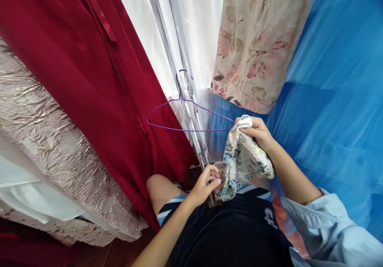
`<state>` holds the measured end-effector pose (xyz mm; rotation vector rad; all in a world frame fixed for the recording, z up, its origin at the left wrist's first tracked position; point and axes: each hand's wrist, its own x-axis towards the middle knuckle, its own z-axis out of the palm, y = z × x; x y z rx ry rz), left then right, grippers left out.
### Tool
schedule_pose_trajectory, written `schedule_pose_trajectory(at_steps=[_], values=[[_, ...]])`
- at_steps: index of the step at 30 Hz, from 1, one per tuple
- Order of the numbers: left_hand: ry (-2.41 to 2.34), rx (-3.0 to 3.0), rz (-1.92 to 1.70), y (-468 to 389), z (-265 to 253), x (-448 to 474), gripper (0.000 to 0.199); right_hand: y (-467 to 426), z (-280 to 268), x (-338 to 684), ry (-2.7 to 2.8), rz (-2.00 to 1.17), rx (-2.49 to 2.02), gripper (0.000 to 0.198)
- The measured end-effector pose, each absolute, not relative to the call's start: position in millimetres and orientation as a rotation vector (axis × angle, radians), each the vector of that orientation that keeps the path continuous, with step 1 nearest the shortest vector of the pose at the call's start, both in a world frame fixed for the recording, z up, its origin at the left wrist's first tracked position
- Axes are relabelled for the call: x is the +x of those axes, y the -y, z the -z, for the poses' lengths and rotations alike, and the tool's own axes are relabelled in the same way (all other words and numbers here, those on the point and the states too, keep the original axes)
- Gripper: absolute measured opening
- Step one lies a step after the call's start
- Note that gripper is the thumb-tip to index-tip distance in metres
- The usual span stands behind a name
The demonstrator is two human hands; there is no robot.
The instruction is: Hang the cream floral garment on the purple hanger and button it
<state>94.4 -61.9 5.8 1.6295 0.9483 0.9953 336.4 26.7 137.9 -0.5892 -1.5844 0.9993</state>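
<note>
A purple wire hanger (191, 130) hangs by its hook on a metal rail in front of me. Its right end reaches the bunched top of a white garment (230, 159) with a blue, green and yellow floral print. My right hand (259, 133) pinches that garment at the hanger's right corner, thumb on top; the fingers behind are partly hidden. The rest of the garment droops over my lap. My left hand (208, 183) is just left of the hanging cloth, fingers loosely curled and thumb apart, with nothing visible in its grasp.
Long red cloth (119, 99) and a textured pale pink fabric (44, 111) hang on the left. Vertical metal rails (176, 32) stand in the middle before white cloth. Beige floral fabric (254, 48) and blue tulle (335, 111) hang on the right.
</note>
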Motion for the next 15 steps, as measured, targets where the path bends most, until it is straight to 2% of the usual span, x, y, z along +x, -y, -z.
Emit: schedule_pose_trajectory(at_steps=[2,3,4,6,8,10,15], values=[[-0.962,1.698,-1.045,53.6,-12.0,104.9,0.059,-23.6,-145.8,333.2,1.699,-1.029,-0.570,0.022],[-0.984,1.744,-1.008,49.9,-15.3,110.6,0.064,-21.6,-149.4,331.6,1.753,-1.026,-0.553,0.020],[-1.013,1.779,-0.952,46.9,-18.1,116.2,0.057,-20.7,-152.7,331.0,1.789,-1.002,-0.536,0.019],[-1.073,1.827,-0.835,43.8,-21.5,124.2,0.031,-24.6,-158.1,334.2,1.808,-0.902,-0.512,0.017],[-1.108,1.859,-0.784,43.9,-22.8,124.4,0.018,-37.9,-161.1,343.3,1.771,-0.792,-0.513,0.016],[-1.132,1.886,-0.783,45.7,-25.4,114.9,0.013,-58.3,-161.7,353.7,1.692,-0.776,-0.557,0.018],[-1.246,1.942,-0.822,53.1,-54.6,63.4,0.015,-104.8,-164.9,349.8,1.490,-0.995,-0.599,0.029]])
